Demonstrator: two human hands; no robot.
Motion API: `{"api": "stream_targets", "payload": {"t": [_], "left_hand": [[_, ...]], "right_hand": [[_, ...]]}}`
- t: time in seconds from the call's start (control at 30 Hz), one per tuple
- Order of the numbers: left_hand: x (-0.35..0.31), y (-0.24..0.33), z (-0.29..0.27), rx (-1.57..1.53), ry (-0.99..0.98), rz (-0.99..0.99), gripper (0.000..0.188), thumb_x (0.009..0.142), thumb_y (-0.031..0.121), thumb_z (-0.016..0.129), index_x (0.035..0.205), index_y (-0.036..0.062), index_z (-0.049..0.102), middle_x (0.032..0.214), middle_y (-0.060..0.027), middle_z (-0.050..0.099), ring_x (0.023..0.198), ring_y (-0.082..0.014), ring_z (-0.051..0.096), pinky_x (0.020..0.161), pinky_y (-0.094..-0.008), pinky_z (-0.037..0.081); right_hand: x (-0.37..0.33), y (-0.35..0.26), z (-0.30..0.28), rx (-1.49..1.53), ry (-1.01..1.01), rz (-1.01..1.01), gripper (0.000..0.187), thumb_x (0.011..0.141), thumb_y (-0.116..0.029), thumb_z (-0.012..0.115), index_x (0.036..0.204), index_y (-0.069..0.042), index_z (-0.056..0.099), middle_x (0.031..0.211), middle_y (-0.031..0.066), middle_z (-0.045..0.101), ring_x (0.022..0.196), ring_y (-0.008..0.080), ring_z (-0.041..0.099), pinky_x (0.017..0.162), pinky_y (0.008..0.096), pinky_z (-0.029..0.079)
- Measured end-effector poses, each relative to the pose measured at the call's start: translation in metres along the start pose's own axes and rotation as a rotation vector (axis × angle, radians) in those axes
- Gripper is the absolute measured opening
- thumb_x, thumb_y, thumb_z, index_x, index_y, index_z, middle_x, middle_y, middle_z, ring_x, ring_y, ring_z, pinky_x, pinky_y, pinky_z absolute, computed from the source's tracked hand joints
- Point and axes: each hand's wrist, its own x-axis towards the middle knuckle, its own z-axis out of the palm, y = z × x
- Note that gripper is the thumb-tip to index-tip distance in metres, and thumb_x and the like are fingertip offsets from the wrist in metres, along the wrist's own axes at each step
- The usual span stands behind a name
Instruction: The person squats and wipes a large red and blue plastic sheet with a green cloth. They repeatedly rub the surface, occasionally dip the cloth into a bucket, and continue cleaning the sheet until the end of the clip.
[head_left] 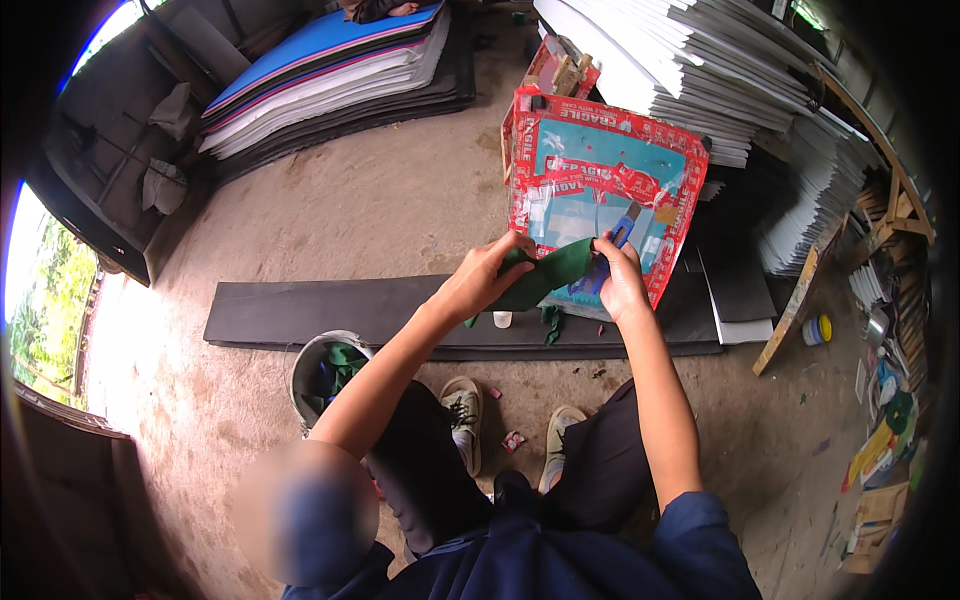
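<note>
Taped board: one, red-edged, at 1 o'clock from the green cloth.
Bucket: one, grey, at 8 o'clock; holds crumpled green scraps, number unclear.
Green cloth: one, at the left hand's 3 o'clock, the right hand's 9 o'clock.
Hands: two, each pinching one end of the cloth.
Knife: one, blue, tucked in the right hand.

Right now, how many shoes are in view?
2. The left shoe is on the floor, right of the bucket; the right shoe is farther right. Others may be hidden among the clutter.
</note>
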Motion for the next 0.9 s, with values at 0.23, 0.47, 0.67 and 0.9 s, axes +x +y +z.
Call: {"api": "stream_targets", "payload": {"t": [0.23, 0.47, 0.67, 0.9], "left_hand": [[0.002, -0.008, 0.001, 0.161, -0.123, 0.139, 0.017, 0.081, 0.003, 0.057, 0.096, 0.0065, 0.062, 0.098, -0.0079, 0.063, 0.089, -0.0275, 0.062, 0.076, -0.0338, 0.051], [-0.002, -0.015, -0.004, 0.12, -0.031, 0.073, 0.026, 0.077, 0.001, 0.059, 0.102, 0.0077, 0.063, 0.098, -0.012, 0.064, 0.089, -0.0298, 0.062, 0.079, -0.0354, 0.05], [-0.003, -0.004, -0.006, 0.111, -0.096, -0.132, 0.033, 0.079, 0.012, 0.063, 0.112, 0.0108, 0.056, 0.096, -0.0096, 0.065, 0.09, -0.0278, 0.063, 0.075, -0.0344, 0.05], [-0.008, -0.024, 0.002, 0.31, -0.046, 0.131, 0.031, 0.078, 0.013, 0.064, 0.108, 0.011, 0.054, 0.09, -0.0059, 0.061, 0.088, -0.0263, 0.058, 0.076, -0.0358, 0.048]], "right_hand": [[0.002, 0.003, -0.002, 0.031, -0.004, 0.057, 0.02, 0.079, -0.006, 0.06, 0.092, -0.01, 0.046, 0.086, 0.0026, 0.052, 0.075, 0.0151, 0.055, 0.066, 0.0306, 0.049], [-0.018, -0.005, 0.024, -0.044, -0.115, 0.162, 0.034, 0.078, -0.001, 0.064, 0.1, -0.008, 0.039, 0.093, 0.0047, 0.05, 0.087, 0.0201, 0.058, 0.07, 0.0417, 0.052], [-0.008, 0.002, 0.011, -0.181, -0.153, 0.105, 0.045, 0.075, 0.006, 0.062, 0.107, -0.006, 0.033, 0.099, 0.0077, 0.043, 0.089, 0.0219, 0.056, 0.075, 0.0396, 0.052], [0.001, 0.003, 0.001, 0.151, -0.053, 0.24, 0.036, 0.077, 0.009, 0.055, 0.103, -0.004, 0.035, 0.102, 0.0192, 0.053, 0.086, 0.0272, 0.061, 0.078, 0.0391, 0.054]]}}
